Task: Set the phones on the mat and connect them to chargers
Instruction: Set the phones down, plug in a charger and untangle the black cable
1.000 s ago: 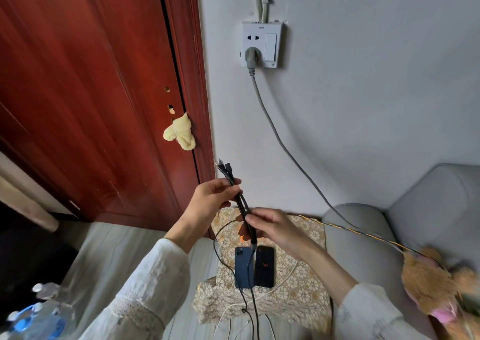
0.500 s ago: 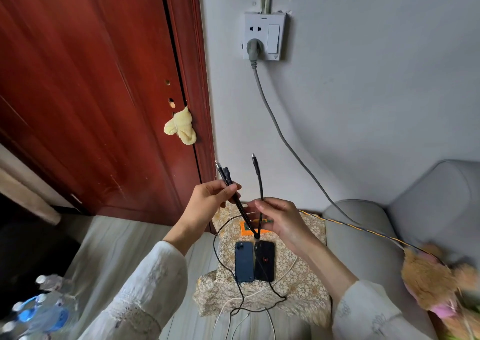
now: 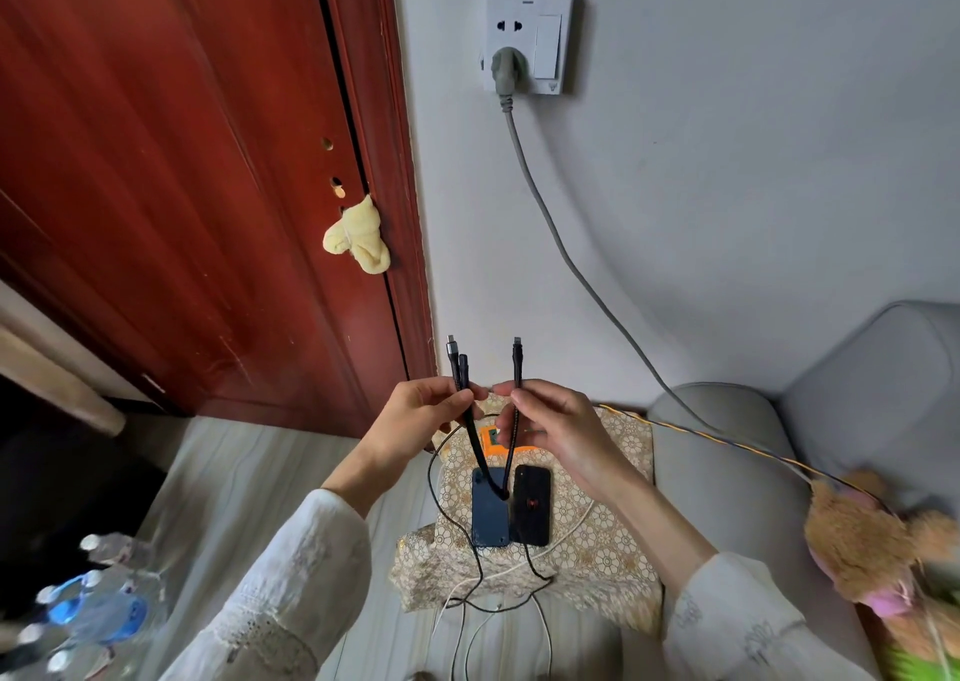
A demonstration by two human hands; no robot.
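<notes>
One black cable tip (image 3: 517, 355) is pinched upright by the right hand (image 3: 558, 428); two more tips (image 3: 457, 363) are pinched by the left hand (image 3: 415, 420). Directly below, both phones (image 3: 511, 506) lie lengthwise mid-mat (image 3: 613, 535), nearer the right hand.

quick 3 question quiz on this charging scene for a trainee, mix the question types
1. True or false: both phones lie on the mat.
2. How many cable ends does the left hand hold? A) one B) two C) three
3. Fill in: the grey plug sits in the wall ____.

Key
1. True: the blue phone and the black phone lie side by side on it.
2. B: two ends stick up from its grip; the right hand pinches the third end.
3. Socket.
</notes>
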